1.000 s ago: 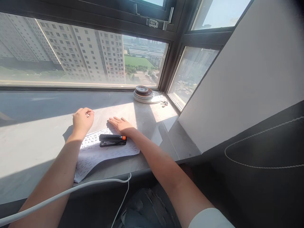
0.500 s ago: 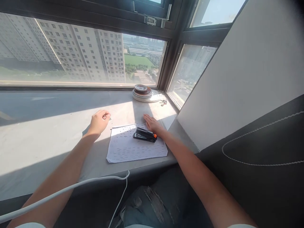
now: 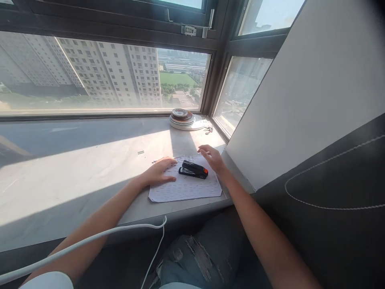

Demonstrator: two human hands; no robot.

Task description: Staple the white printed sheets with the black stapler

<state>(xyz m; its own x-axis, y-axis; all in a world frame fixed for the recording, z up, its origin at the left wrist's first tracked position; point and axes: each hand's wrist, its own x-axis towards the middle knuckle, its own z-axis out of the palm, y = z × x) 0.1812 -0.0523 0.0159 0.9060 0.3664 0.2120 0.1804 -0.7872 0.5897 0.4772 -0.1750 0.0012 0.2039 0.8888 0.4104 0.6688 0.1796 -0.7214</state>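
Sheets of paper (image 3: pixel 185 192) with rows of marks lie near the sill's front edge. On them rests a black stapler (image 3: pixel 193 169) with an orange-red tip at its right end. My left hand (image 3: pixel 161 170) lies over the left part of the paper, thumb and fingers apart, left of the stapler and not gripping it. Just beyond the stapler's right end, over the paper's far right corner, my right hand (image 3: pixel 213 156) is raised a little with fingers loosely bent and nothing visible in it. A small strip of staples (image 3: pixel 140 152) lies on the sill beyond my left hand.
A stack of plates (image 3: pixel 182 121) stands in the far window corner, with keys (image 3: pixel 208 130) beside it. A white cable (image 3: pixel 129 228) crosses in front of the sill (image 3: pixel 75 176). The slanted wall (image 3: pixel 300 88) bounds the right side.
My left hand has let go of the small strip, now on the sill, and moved right onto the paper. My right hand has lifted and shifted right. The paper and stapler appear further right.
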